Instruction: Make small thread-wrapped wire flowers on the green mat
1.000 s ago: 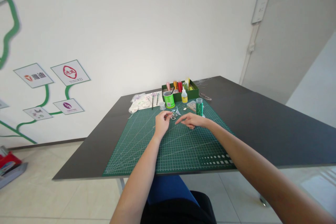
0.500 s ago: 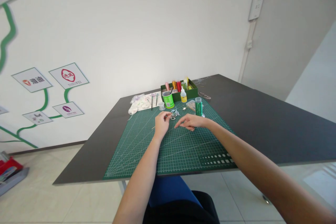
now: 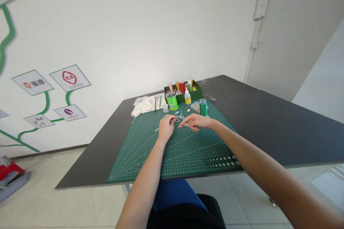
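Note:
My left hand is closed in a pinch above the cutting mat. A thin pale rod sticks out to the left behind it, seemingly from its grip. My right hand hovers just to the right, fingertips pointing down and left, index finger and thumb close together; anything between them is too small to make out. Beyond the hands lie scissors, partly hidden by the left hand, and a bluish piece. A spool of green thread stands upright behind my right wrist.
Farther back stand a green can, a glue bottle and a small clear jar. A green box holds several thread spools. Brushes lie on a white cloth. Pliers rest at the right.
My right hand has moved slightly up and left, closer to the left hand. The pale rod beside my left hand shows more clearly. Other things stay in place.

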Demonstrator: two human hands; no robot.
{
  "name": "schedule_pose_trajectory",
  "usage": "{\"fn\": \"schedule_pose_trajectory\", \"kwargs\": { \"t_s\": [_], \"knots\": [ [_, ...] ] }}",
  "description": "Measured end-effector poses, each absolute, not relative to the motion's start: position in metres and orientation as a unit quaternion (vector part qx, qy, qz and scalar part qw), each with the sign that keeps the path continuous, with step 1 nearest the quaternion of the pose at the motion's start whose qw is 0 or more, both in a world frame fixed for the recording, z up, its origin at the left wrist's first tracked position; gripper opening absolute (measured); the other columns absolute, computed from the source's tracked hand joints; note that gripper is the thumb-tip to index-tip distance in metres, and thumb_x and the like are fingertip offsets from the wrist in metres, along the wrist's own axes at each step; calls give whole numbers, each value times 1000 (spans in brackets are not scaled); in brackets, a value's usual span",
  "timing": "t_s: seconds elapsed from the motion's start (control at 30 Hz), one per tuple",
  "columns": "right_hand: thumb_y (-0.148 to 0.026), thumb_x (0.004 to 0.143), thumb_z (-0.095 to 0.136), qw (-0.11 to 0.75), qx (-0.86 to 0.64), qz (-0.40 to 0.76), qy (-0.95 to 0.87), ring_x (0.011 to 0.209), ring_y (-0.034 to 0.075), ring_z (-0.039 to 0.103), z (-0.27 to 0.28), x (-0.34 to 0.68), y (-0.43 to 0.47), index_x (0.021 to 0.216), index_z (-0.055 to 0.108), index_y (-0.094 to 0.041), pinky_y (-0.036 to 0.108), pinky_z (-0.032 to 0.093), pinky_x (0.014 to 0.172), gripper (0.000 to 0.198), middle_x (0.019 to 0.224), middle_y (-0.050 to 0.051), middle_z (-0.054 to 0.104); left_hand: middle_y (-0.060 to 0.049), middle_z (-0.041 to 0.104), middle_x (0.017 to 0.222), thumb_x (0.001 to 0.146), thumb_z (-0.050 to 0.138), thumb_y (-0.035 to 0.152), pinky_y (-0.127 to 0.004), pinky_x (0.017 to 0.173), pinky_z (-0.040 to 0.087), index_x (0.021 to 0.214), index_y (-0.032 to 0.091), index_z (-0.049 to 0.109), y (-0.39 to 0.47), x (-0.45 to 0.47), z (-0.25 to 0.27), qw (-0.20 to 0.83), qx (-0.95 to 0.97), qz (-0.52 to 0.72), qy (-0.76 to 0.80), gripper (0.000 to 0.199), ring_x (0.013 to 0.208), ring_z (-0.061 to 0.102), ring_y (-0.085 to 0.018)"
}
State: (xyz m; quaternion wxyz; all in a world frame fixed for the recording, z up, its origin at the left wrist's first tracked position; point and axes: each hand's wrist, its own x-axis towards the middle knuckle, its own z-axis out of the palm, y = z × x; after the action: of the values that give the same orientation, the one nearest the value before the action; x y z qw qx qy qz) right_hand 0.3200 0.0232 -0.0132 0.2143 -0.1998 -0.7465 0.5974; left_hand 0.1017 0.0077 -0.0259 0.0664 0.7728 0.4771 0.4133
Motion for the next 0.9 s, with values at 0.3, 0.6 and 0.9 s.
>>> {"fn": "schedule_pose_trajectory", "kwargs": {
  "t_s": [0.3, 0.6, 0.9],
  "knots": [
    [-33, 90, 61, 262, -174, 624, -715, 36, 7, 36, -13, 324, 25, 119, 70, -6, 22, 37, 46, 40, 38, -9, 45, -5, 69, 88, 88, 56, 6, -27, 73, 45, 89, 18, 73, 1, 108, -25, 68, 808, 359, 462, 21, 82, 62, -17],
    [-32, 87, 65, 309, -207, 637, -676, 33, 7, 34, -12, 327, 27, 119, 70, -5, 22, 40, 44, 41, 33, -10, 41, -6, 70, 90, 89, 58, 9, -29, 76, 47, 92, 17, 72, -1, 111, -26, 51, 826, 329, 456, 17, 85, 63, -19],
    [-32, 85, 66, 333, -237, 640, -651, 31, 5, 26, -10, 328, 28, 120, 68, -3, 20, 35, 39, 45, 32, -12, 37, -4, 71, 98, 91, 57, 12, -30, 85, 50, 94, 20, 73, -3, 115, -24, 54, 843, 304, 441, 18, 92, 66, -19]
  ]
}}
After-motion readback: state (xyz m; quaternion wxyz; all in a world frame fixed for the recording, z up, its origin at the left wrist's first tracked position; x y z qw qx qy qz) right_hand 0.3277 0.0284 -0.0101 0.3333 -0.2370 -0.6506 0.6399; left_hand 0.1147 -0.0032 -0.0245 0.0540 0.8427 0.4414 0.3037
